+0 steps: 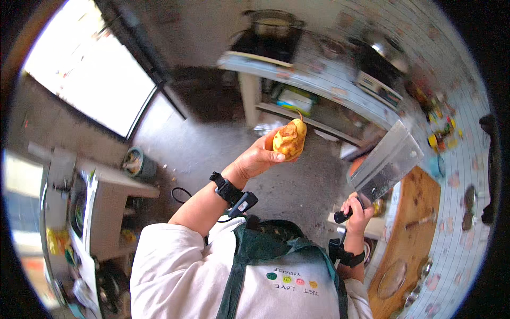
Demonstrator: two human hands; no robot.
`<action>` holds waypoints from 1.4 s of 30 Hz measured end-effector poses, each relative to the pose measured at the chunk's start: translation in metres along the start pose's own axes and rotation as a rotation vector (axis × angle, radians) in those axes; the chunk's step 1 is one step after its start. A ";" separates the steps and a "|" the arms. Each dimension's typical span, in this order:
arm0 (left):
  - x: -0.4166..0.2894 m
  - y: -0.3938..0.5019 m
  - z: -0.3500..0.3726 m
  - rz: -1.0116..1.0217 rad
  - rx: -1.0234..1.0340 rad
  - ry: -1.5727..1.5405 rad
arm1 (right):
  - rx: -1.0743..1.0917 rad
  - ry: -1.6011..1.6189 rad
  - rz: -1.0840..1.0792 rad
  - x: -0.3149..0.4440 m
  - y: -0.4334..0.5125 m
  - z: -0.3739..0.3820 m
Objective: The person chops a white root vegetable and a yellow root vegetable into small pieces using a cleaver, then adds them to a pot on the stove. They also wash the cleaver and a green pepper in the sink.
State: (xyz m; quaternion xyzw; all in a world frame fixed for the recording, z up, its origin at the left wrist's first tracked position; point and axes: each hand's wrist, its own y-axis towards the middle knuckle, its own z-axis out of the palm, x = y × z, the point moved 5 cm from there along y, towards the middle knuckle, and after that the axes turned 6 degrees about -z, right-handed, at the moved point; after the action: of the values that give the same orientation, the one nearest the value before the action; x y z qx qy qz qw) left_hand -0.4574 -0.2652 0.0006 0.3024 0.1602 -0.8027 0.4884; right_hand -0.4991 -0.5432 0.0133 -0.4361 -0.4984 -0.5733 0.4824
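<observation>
A yellow pear (pixel 290 137) with brown, bruised-looking patches and a curved stem is held out before me in my left hand (pixel 265 153). My right hand (pixel 358 213) grips the black handle of a cleaver (pixel 384 163). Its broad metal blade points up and away, apart from the pear. Beyond the cleaver, on the right, lies a wooden cutting board (pixel 414 223). Both wrists wear black straps, the left one with a small device (pixel 244 204) on it.
A pot (pixel 275 22) stands on a cooktop on the far counter (pixel 310 77). Several bottles (pixel 442 133) line the right wall. At the left are a waste bin (pixel 139 163) and a sink (pixel 79 203). Near the right wall, a clear round lid (pixel 392 279) rests on the board.
</observation>
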 end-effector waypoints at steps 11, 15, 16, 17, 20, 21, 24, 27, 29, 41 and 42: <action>-0.143 -0.348 -0.141 0.526 -0.672 0.154 | 0.713 0.043 0.153 -0.064 -0.039 0.395; -0.184 -0.452 -0.164 0.683 -0.673 0.024 | 1.039 0.075 0.126 -0.062 -0.089 0.520; -0.191 -0.476 -0.174 0.676 -0.683 -0.017 | 1.070 0.009 0.113 -0.065 -0.099 0.548; -0.198 -0.493 -0.179 0.685 -0.692 -0.002 | 1.100 -0.035 0.098 -0.067 -0.107 0.569; -0.207 -0.533 -0.201 0.725 -0.807 0.026 | 1.249 -0.052 0.090 -0.074 -0.127 0.625; -0.209 -0.544 -0.209 0.727 -0.832 0.003 | 1.275 -0.057 0.096 -0.079 -0.131 0.641; -0.221 -0.571 -0.239 0.746 -0.871 -0.054 | 1.355 -0.039 0.110 -0.098 -0.136 0.694; -0.238 -0.586 -0.266 0.749 -0.903 -0.036 | 1.462 -0.045 0.107 -0.116 -0.134 0.739; -0.254 -0.593 -0.284 0.843 -0.862 -0.117 | 1.495 -0.064 0.118 -0.132 -0.130 0.770; -0.393 -0.593 -0.441 1.011 -0.960 -0.291 | 1.791 0.022 -0.460 -0.156 -0.073 1.001; -0.400 -0.597 -0.451 1.078 -1.009 -0.209 | 1.815 0.075 -0.502 -0.155 -0.073 1.017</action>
State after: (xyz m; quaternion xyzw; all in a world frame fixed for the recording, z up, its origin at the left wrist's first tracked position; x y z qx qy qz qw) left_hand -0.6984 0.5409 -0.1108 0.0004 0.2916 -0.3054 0.9065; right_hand -0.5278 0.4869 -0.0246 0.2450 -0.8181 -0.0666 0.5160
